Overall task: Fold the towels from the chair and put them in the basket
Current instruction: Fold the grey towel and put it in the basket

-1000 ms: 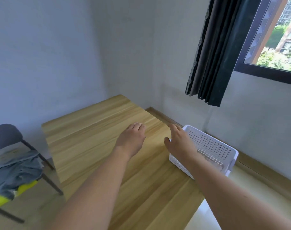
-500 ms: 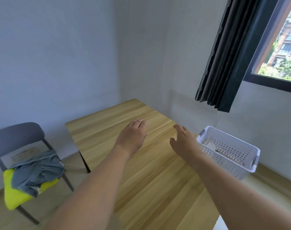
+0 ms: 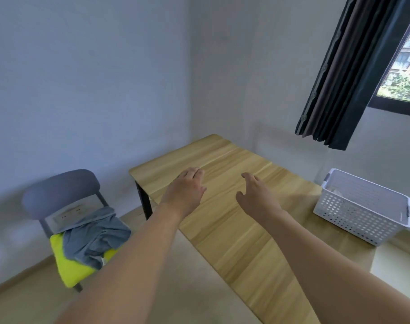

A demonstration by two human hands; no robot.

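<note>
The view has swung left since a second ago: the chair (image 3: 66, 206), then cut off at the left edge, now shows whole, and the basket (image 3: 362, 206), which sat just beside the right hand, now stands well apart from it at the worktop's (image 3: 234, 230) right side. Both arms stay stretched forward over the worktop much as before. The left hand (image 3: 185, 192) is held palm down, fingers straight and close together, above the wood near the worktop's left edge; whether it touches the surface cannot be told. The right hand (image 3: 257, 197) is held with its thumb side up, fingers relaxed and slightly spread, thumb apart from them. Each grip is released, with nothing in either hand. The towels lie heaped on the chair seat to the left of the worktop: a grey towel (image 3: 94, 237) crumpled on top of a yellow towel (image 3: 68, 267), whose edge hangs over the seat's front. The basket is white and perforated; something pale shows inside at its far corner, too unclear to name. A dark curtain (image 3: 344, 78) hangs beside the window at the upper right.
</note>
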